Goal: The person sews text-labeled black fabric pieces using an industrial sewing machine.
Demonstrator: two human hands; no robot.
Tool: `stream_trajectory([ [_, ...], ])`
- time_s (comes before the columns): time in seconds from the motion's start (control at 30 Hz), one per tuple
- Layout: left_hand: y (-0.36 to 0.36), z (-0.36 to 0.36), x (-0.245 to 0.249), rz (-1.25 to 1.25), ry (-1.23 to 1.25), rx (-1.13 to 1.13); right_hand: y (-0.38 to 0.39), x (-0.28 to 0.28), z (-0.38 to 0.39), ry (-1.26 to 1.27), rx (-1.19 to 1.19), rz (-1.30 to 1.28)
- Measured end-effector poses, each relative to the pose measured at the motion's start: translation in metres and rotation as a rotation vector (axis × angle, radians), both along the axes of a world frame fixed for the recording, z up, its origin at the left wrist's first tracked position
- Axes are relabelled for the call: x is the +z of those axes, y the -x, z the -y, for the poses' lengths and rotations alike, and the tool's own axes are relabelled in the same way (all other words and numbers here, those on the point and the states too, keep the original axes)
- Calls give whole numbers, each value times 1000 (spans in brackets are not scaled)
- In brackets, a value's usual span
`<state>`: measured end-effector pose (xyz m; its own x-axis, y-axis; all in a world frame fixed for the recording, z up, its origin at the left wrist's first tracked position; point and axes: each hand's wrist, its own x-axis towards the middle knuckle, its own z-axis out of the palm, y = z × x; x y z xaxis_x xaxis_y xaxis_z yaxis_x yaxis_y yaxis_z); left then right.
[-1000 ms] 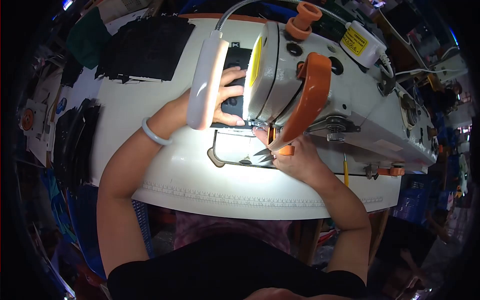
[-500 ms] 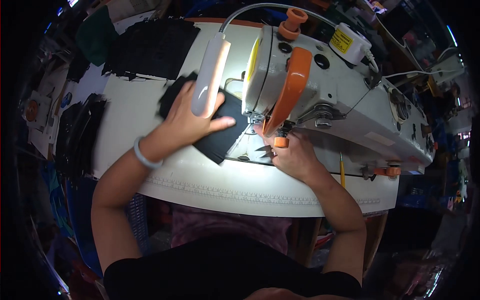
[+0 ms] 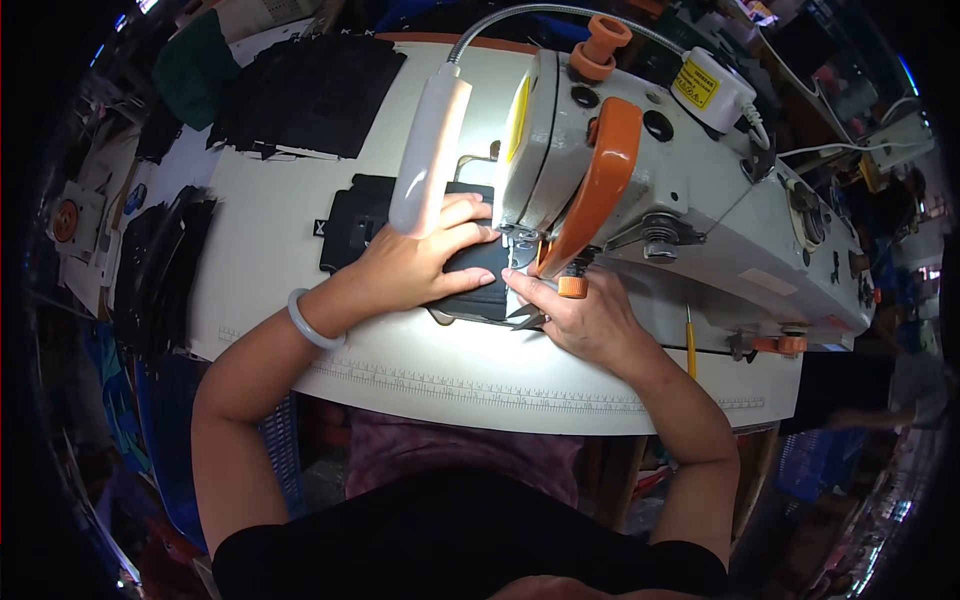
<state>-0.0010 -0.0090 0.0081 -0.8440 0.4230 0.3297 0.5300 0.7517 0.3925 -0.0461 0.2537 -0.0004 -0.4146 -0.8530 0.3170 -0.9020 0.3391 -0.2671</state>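
A folded black fabric piece (image 3: pixel 358 222) with a small white-marked tag at its left end lies under the head of the sewing machine (image 3: pixel 550 150). My left hand (image 3: pixel 415 265) rests flat on the fabric, fingers spread and pointing at the needle area. At the fabric's right edge, along a white strip, the index fingertip of my right hand (image 3: pixel 595 315) presses down. Dark pointed blades of thread snips (image 3: pixel 527 316) stick out from under that hand, whose other fingers are curled and partly hidden. The machine's orange lever hides part of the needle area.
A lit lamp (image 3: pixel 432 150) on a bendy neck hangs over my left hand. Stacked black fabric (image 3: pixel 310 95) lies at the back left, with more black pieces (image 3: pixel 165 270) at the left edge. A yellow pen-like tool (image 3: pixel 690 342) lies right of my right hand. A printed ruler (image 3: pixel 480 388) runs along the front edge.
The black fabric has turned straight and shifted right under the machine head. My left hand has moved right and flattened on it. My right index finger now reaches the fabric's edge.
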Motion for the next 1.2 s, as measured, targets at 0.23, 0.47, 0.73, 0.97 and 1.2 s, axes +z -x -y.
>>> stream_trajectory([
  [0.23, 32, 12, -7, -34, -2, 25, 2, -1, -2, 83, -1, -33],
  [0.47, 46, 18, -5, -77, 53, -31, -26, 58, -41, -144, -221, -10],
  [0.73, 67, 11, -13, -295, 144, 53, 98, 171, -346, 163, -1186, -923],
  [0.97, 69, 4, -39, 34, -80, 42, 162, 128, -519, 654, -1155, 361],
  [1.2, 103, 26, -56, -109, 45, 120, 64, -18, -496, 734, -1422, -146],
])
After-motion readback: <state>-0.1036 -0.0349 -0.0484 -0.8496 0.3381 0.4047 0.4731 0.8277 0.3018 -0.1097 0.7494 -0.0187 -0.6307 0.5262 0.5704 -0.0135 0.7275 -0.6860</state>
